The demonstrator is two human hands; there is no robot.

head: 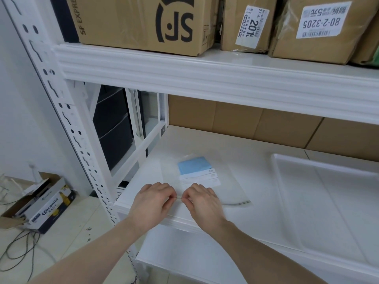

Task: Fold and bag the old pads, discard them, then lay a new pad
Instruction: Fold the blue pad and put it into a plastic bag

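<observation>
A clear plastic bag (215,169) lies flat on the white shelf (256,201). Inside it sit folded pads (194,166), blue on top with white folded edges below. The bag's near edge is a zip strip that curves off to the right. My left hand (153,199) and my right hand (202,200) are side by side at the shelf's front edge. Each pinches that near edge of the bag between thumb and fingertips, almost touching each other.
A white shallow tray (328,193) rests on the shelf to the right. Cardboard boxes (141,21) fill the shelf above, more stand behind. The white rack post (67,119) is at left. On the floor lie a Corona box (47,206) and cables.
</observation>
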